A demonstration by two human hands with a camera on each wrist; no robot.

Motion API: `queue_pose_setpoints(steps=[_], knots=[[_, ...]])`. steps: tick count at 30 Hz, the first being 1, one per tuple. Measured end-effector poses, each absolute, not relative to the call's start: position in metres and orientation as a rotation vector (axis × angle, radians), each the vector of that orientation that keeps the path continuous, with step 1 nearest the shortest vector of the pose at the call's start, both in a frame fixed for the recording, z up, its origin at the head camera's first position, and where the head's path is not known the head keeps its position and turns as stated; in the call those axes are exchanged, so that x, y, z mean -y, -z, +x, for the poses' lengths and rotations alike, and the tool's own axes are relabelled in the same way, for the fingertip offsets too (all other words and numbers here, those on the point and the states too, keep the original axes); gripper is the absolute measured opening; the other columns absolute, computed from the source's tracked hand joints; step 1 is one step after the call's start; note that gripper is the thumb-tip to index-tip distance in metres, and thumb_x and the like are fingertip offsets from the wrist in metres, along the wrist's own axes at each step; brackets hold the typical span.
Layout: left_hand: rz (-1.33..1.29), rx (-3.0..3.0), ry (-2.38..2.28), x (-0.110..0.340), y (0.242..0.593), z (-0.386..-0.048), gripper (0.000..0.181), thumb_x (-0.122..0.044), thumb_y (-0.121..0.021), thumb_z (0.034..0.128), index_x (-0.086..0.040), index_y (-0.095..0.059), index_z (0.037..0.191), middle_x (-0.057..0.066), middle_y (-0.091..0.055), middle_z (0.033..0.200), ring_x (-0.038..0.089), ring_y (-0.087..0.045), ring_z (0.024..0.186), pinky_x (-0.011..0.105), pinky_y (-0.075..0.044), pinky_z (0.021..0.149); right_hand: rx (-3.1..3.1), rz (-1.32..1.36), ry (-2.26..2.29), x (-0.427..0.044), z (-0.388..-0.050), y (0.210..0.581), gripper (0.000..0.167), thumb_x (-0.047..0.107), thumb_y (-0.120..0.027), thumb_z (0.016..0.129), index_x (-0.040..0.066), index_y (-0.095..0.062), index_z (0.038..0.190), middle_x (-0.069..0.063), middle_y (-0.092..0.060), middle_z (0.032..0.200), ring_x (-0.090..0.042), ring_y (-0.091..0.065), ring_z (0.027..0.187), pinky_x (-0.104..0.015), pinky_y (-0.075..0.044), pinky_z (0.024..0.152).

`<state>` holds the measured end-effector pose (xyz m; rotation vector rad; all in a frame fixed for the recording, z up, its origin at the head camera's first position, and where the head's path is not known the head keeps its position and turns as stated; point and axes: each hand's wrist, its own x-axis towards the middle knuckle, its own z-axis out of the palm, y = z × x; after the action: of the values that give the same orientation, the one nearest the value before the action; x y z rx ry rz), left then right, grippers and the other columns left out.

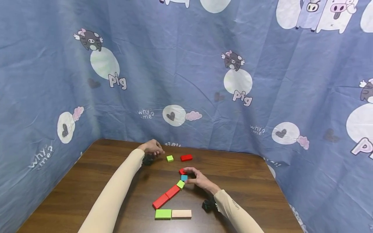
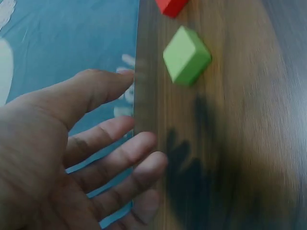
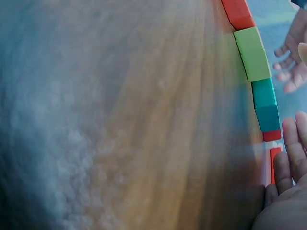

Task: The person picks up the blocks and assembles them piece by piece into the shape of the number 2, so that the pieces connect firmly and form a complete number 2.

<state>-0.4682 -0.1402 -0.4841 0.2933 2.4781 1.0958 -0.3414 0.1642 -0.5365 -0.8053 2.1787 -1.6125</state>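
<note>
Relaxed fingers and an empty palm show on my left hand point(image 1: 152, 147), above the table's far edge. Just right of it sits a green cube point(image 1: 170, 159), apart from the fingers; the left wrist view shows the same green cube point(image 2: 186, 56). My right hand point(image 1: 199, 180) is beside a row of blocks, forefinger at a small red block point(image 1: 182, 171) and thumb by a blue block point(image 1: 184, 178). Whether they touch is unclear. The row runs on through a green block point(image 1: 180, 184) to two long red blocks point(image 1: 166, 196). In the right wrist view the fingers lie extended near the teal-blue block point(image 3: 266, 105).
A red block point(image 1: 186, 157) lies toward the back, right of the green cube. Near the front, a flat green block point(image 1: 163, 214) and a pale wooden block point(image 1: 181, 214) lie end to end. A blue patterned curtain point(image 1: 204, 81) hangs behind the brown table point(image 1: 247, 194).
</note>
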Motion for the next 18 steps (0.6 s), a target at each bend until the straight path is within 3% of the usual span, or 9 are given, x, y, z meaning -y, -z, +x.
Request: queue_pose_setpoints(steps=[5,8,11,14,18], knots=[[0.332,-2.534,-1.124,0.113,0.489,-0.472,0.019,-0.021,-0.071,0.0847,-0.004,-0.071,0.093,0.009,-0.066,0.083,0.018,-0.059,0.071,0.030,-0.045,0.062,-2.178,-0.824,1.618,-0.163,-0.341,0.537,0.057,-0.003,-0.064,0.085,-0.013,-0.039,0.135,-0.033,-0.043,0.138,-0.049,-0.038,0.129,-0.055,-0.027,0.109],[0.368,-2.579,-1.121,0.098,0.489,-0.472,0.019,-0.021,-0.073,0.0833,-0.004,-0.070,0.092,0.008,-0.068,0.089,0.027,-0.065,0.087,0.038,-0.051,0.077,-2.176,-0.806,1.606,-0.163,-0.341,0.538,0.057,-0.001,-0.064,0.086,-0.012,-0.039,0.136,-0.032,-0.043,0.139,-0.047,-0.038,0.130,-0.054,-0.027,0.109],[0.388,-2.595,-1.139,0.084,0.490,-0.471,0.019,-0.019,-0.072,0.0833,-0.002,-0.072,0.092,0.008,-0.069,0.090,0.031,-0.065,0.095,0.045,-0.049,0.088,-2.180,-0.787,1.594,-0.163,-0.342,0.539,0.057,-0.001,-0.064,0.086,-0.011,-0.039,0.137,-0.031,-0.043,0.140,-0.046,-0.037,0.131,-0.052,-0.027,0.109],[0.405,-2.586,-1.157,0.072,0.492,-0.472,0.018,-0.017,-0.071,0.0846,-0.002,-0.073,0.093,0.010,-0.071,0.094,0.030,-0.066,0.095,0.045,-0.049,0.090,-2.197,-0.770,1.600,-0.164,-0.347,0.546,0.057,-0.001,-0.064,0.086,-0.010,-0.040,0.137,-0.030,-0.043,0.141,-0.045,-0.037,0.132,-0.051,-0.028,0.109],[0.463,-2.623,-1.097,0.059,0.496,-0.475,0.023,-0.019,-0.071,0.0843,-0.003,-0.073,0.100,0.011,-0.069,0.109,0.025,-0.064,0.101,0.037,-0.050,0.086,-2.234,-0.743,1.609,-0.165,-0.355,0.558,0.057,0.000,-0.066,0.085,-0.006,-0.043,0.137,-0.025,-0.047,0.140,-0.042,-0.039,0.131,-0.050,-0.028,0.108]])
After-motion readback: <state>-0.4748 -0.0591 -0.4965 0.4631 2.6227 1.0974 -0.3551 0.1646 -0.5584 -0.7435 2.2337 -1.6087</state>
